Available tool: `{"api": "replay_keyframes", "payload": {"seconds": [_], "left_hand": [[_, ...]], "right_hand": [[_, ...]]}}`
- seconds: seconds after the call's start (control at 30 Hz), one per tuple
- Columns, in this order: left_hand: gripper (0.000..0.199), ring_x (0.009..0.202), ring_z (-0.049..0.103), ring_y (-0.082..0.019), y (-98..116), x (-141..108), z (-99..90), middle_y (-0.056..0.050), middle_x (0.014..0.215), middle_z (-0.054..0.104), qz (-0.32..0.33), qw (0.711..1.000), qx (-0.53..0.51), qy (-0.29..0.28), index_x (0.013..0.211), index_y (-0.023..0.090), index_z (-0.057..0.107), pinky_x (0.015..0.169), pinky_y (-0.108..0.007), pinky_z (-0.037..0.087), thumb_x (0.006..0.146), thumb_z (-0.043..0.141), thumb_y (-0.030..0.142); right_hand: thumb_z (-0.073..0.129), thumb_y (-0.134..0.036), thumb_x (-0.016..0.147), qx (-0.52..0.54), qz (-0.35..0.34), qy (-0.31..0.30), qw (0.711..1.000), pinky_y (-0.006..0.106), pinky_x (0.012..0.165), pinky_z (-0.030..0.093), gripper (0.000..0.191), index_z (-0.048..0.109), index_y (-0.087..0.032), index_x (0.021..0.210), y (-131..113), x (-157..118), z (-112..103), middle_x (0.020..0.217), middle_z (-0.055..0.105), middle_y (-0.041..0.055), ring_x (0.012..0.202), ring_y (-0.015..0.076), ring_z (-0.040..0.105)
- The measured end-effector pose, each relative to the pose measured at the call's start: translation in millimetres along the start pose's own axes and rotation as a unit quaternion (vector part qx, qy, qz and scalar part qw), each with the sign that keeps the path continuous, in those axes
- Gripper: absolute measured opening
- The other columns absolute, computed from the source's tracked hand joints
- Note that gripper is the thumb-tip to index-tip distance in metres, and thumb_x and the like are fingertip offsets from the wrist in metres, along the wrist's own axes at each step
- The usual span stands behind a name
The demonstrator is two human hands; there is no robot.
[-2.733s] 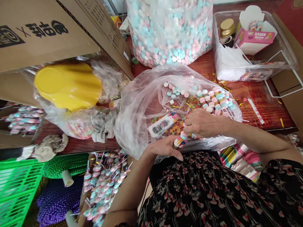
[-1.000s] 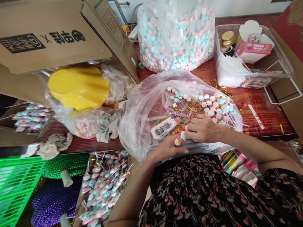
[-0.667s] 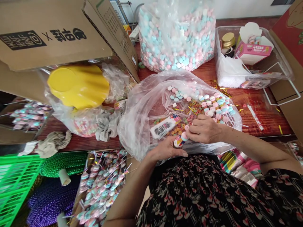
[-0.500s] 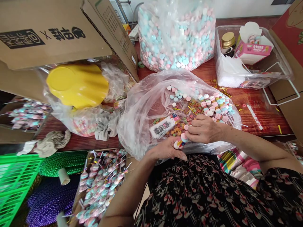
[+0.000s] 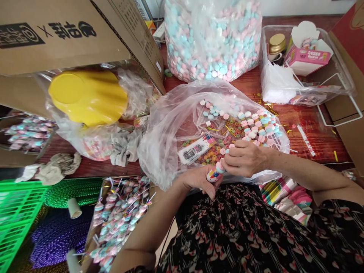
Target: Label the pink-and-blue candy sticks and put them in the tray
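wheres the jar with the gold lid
In the head view, the gold-lidded jar stands at the upper right inside the clear plastic tray, just left of the pink paper box.

From here I see the right hand (image 5: 245, 159) now lower over the clear plastic bag (image 5: 167, 151), closer to the candy stick (image 5: 214, 174) in the left hand (image 5: 197, 180). The view has tipped, so the big candy sack (image 5: 213, 41) sits higher in frame.

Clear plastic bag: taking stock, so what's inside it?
Pastel candy discs, coloured cereal rings and a white barcoded packet lie in the bag; the right hand covers what's beneath it.
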State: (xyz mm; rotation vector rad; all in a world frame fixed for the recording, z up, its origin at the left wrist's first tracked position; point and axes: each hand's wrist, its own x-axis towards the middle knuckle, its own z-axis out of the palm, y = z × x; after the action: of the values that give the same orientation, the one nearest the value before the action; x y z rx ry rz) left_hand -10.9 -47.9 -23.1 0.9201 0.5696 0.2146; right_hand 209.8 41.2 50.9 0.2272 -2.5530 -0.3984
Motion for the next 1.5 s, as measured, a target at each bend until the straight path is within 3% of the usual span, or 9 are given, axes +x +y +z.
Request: {"api": "replay_keyframes", "payload": {"seconds": [0.23,0.43,0.6,0.7,0.83,1.03,1.17,1.3,1.5], "left_hand": [[0.058,0.038,0.044,-0.008,-4,8,7.7,0.006,0.051,0.056,0.02,0.995,-0.091,0.042,0.068,0.016,0.052,0.036,-0.021,0.03,0.045,0.094,0.048],[0.05,0.042,0.038,-0.004,2,17,17.4,0.009,0.053,0.048,0.056,0.976,-0.026,0.21,0.071,0.015,0.052,0.04,-0.019,0.03,0.054,0.092,0.039],[0.05,0.05,0.037,-0.005,-4,23,23.9,0.009,0.059,0.046,0.138,0.932,-0.025,0.335,0.075,0.016,0.052,0.047,-0.019,0.031,0.056,0.091,0.041],[0.048,0.055,0.037,-0.006,-7,25,26.0,0.008,0.061,0.046,0.168,0.909,-0.011,0.381,0.073,0.016,0.051,0.052,-0.02,0.031,0.058,0.09,0.041],[0.045,0.061,0.038,-0.008,-8,24,24.8,0.006,0.066,0.047,0.174,0.907,0.049,0.381,0.075,0.015,0.055,0.056,-0.021,0.032,0.06,0.088,0.042],[0.042,0.069,0.038,-0.011,-3,21,18.7,0.004,0.073,0.047,0.144,0.93,0.164,0.294,0.075,0.014,0.057,0.06,-0.023,0.033,0.064,0.086,0.042],[0.048,0.066,0.036,-0.01,0,21,19.3,0.006,0.07,0.044,0.139,0.948,0.108,0.266,0.077,0.014,0.056,0.06,-0.023,0.032,0.059,0.088,0.045],[0.051,0.064,0.04,-0.009,1,21,18.6,0.005,0.068,0.047,0.126,0.948,0.051,0.288,0.079,0.013,0.057,0.06,-0.023,0.034,0.057,0.089,0.048],[0.045,0.073,0.044,-0.013,1,16,12.8,0.002,0.076,0.054,0.14,0.899,0.22,0.351,0.085,0.014,0.064,0.066,-0.024,0.037,0.065,0.085,0.047]], "right_hand": [[0.058,-0.019,0.094,-0.008,0.015,0.002,1.0,0.033,0.065,0.027,0.01,0.063,-0.019,0.085,-5,-6,-1,0.073,0.062,-0.001,0.069,0.0131,0.046],[0.054,-0.021,0.094,-0.014,0.053,0.01,0.998,0.033,0.063,0.023,0.018,0.062,-0.018,0.079,-12,-7,2,0.07,0.06,0.0008,0.067,0.0135,0.044],[0.056,-0.02,0.094,-0.029,0.124,-0.003,0.992,0.033,0.064,0.022,0.017,0.061,-0.018,0.078,-16,-10,5,0.069,0.057,0.0,0.069,0.0137,0.043],[0.056,-0.019,0.094,-0.03,0.142,0.0,0.989,0.033,0.064,0.022,0.018,0.061,-0.018,0.077,-19,-11,8,0.069,0.057,0.0002,0.07,0.0138,0.043],[0.056,-0.021,0.094,-0.025,0.134,0.008,0.991,0.033,0.064,0.022,0.019,0.062,-0.018,0.077,-22,-11,11,0.069,0.058,0.0008,0.071,0.0142,0.044],[0.053,-0.021,0.095,-0.011,0.117,0.0,0.993,0.033,0.065,0.022,0.021,0.061,-0.018,0.076,-21,-8,14,0.069,0.057,0.0005,0.07,0.014,0.043],[0.054,-0.019,0.094,-0.004,0.11,0.023,0.994,0.033,0.064,0.021,0.02,0.061,-0.018,0.075,-19,-5,15,0.066,0.054,0.0001,0.067,0.0142,0.04],[0.052,-0.019,0.095,0.019,0.108,0.011,0.994,0.033,0.064,0.02,0.021,0.062,-0.017,0.077,-21,-4,16,0.065,0.053,-0.0001,0.067,0.0146,0.04],[0.052,-0.019,0.095,0.047,0.168,-0.075,0.982,0.033,0.067,0.021,0.02,0.064,-0.018,0.079,-18,-8,13,0.07,0.058,0.0011,0.071,0.0158,0.04]]}}
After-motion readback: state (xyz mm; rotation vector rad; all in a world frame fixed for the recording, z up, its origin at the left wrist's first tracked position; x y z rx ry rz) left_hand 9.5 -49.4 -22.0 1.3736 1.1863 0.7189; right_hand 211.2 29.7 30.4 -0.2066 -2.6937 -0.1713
